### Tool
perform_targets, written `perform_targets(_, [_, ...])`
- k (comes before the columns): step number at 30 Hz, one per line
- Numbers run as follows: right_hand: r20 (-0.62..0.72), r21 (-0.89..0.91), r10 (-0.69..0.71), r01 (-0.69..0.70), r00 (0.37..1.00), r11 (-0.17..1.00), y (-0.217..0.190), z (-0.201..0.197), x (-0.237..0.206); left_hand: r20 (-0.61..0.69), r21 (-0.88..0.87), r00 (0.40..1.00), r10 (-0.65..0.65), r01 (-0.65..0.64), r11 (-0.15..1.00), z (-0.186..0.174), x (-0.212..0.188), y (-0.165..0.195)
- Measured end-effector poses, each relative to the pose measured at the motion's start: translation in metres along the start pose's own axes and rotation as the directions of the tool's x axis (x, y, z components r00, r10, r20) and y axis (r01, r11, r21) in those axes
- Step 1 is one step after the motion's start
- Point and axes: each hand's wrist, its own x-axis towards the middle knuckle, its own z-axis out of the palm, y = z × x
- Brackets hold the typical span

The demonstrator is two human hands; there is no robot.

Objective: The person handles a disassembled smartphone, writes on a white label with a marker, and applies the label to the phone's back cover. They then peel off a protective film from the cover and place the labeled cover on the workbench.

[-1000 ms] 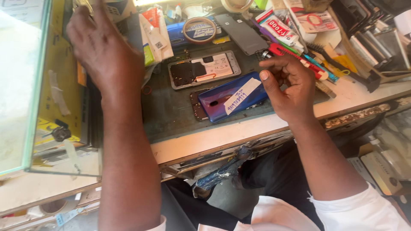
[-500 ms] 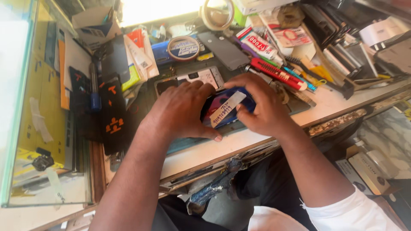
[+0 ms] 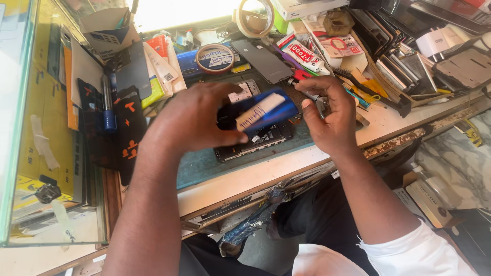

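Bench (image 3: 388, 120) crowded with tools, then two hands that have lifted a glossy blue phone back cover (image 3: 266, 110), white label on it, off an opened phone (image 3: 258, 140): left hand (image 3: 197, 120) grips its end, right hand (image 3: 330, 115) curls loosely beside it, exposing dark circuitry beneath.

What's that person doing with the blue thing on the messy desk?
A person sits at a cluttered workbench and holds a blue phone back cover with a white sticker up off the bench. The left hand grips it from one side, and the right hand is at its other end. Right under it, an opened phone lies flat on the mat with its insides showing. Another dark phone, tape rolls and small tools lie around.
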Motion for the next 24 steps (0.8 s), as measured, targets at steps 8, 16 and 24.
perform_targets(8, [0.513, -0.228, -0.040, 0.181, 0.857, 0.957, -0.018, -0.014, 0.013, -0.212, 0.070, 0.974, 0.075, -0.061, 0.996, 0.016, 0.009, -0.036])
perform_targets(16, [0.750, -0.284, -0.023, 0.353, 0.661, 0.892, -0.026, 0.002, 0.043, -0.140, 0.035, 0.990, -0.015, 0.020, 0.999, 0.023, 0.013, -0.046])
perform_targets(24, [0.768, -0.351, 0.123, 0.252, 0.629, 0.902, -0.026, 0.006, 0.058, -0.112, 0.000, 0.991, -0.071, 0.072, 0.997, 0.020, 0.013, -0.046])
